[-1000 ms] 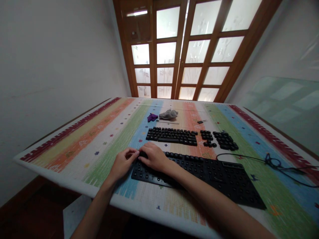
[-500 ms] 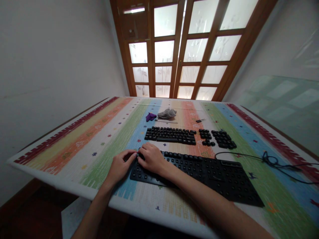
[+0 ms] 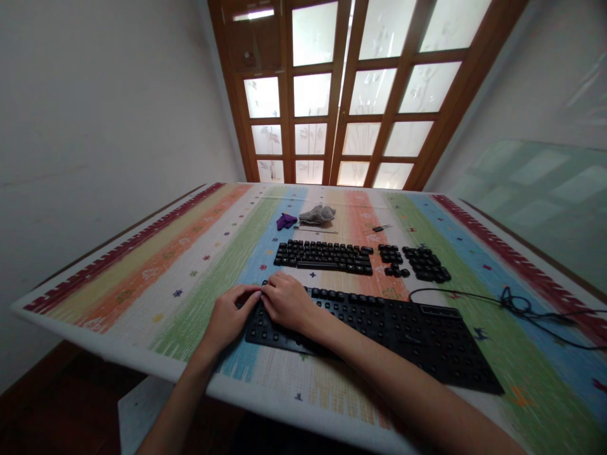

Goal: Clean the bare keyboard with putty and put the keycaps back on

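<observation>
A black keyboard [image 3: 398,335] lies at a slant near the table's front edge, most of its keycaps off and a top row of keys still on. At its upper left corner my left hand [image 3: 231,316] has thumb and forefinger curled together. My right hand [image 3: 287,302] rests over the same corner, fingers bent and meeting the left fingertips. Whatever is between the fingers is too small or hidden to make out. Behind the keyboard, loose black keycaps [image 3: 327,258] lie in rows, with more keycaps [image 3: 425,263] grouped to the right.
Farther back are a grey cloth [image 3: 318,215], a purple cloth [image 3: 286,221], a thin stick [image 3: 318,230] and a small black-handled tool [image 3: 378,229]. The keyboard's cable [image 3: 515,303] loops to the right. A striped cloth covers the table [image 3: 190,303]; glazed wooden doors [image 3: 336,95] stand beyond.
My right fingers have shifted slightly at the keyboard's upper left corner. My left hand stays in nearly the same place; the view has tilted a little.
</observation>
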`<move>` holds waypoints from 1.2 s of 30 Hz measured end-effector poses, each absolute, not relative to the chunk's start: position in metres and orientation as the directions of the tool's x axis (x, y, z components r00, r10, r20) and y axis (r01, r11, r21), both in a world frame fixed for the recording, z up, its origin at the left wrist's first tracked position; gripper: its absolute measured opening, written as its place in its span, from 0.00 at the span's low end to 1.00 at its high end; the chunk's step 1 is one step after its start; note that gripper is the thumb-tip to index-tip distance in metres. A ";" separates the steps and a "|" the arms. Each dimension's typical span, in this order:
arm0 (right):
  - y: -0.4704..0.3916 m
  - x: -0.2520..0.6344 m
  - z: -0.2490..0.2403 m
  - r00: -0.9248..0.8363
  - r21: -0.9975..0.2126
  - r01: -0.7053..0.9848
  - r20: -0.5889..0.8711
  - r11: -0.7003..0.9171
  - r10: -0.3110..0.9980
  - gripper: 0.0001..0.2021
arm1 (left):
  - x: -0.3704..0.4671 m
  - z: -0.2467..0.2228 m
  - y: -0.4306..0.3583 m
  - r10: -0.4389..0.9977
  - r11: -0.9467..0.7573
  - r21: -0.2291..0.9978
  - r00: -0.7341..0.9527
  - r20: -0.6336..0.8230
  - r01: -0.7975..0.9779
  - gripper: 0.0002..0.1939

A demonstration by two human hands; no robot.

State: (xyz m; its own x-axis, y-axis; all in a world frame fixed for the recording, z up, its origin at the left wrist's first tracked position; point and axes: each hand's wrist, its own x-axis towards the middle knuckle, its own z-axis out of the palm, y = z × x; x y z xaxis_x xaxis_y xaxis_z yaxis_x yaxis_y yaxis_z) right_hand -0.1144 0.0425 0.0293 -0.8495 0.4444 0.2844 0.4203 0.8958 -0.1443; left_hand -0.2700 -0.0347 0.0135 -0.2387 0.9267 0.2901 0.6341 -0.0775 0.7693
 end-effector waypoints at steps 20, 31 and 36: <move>0.034 -0.124 0.047 -0.950 0.010 0.304 0.083 0.953 0.302 0.14 | -0.273 0.016 -0.033 0.934 -0.121 0.690 -0.154 0.323 0.713 0.16; 0.085 -0.121 0.065 -0.901 -0.111 0.391 0.156 0.914 0.405 0.15 | -0.271 0.003 -0.039 0.895 -0.201 0.604 -0.106 0.432 0.771 0.13; 0.141 -0.112 0.063 -0.773 -0.127 0.583 0.216 0.803 0.596 0.14 | -0.272 -0.001 -0.040 0.872 -0.254 0.564 -0.066 0.485 0.786 0.11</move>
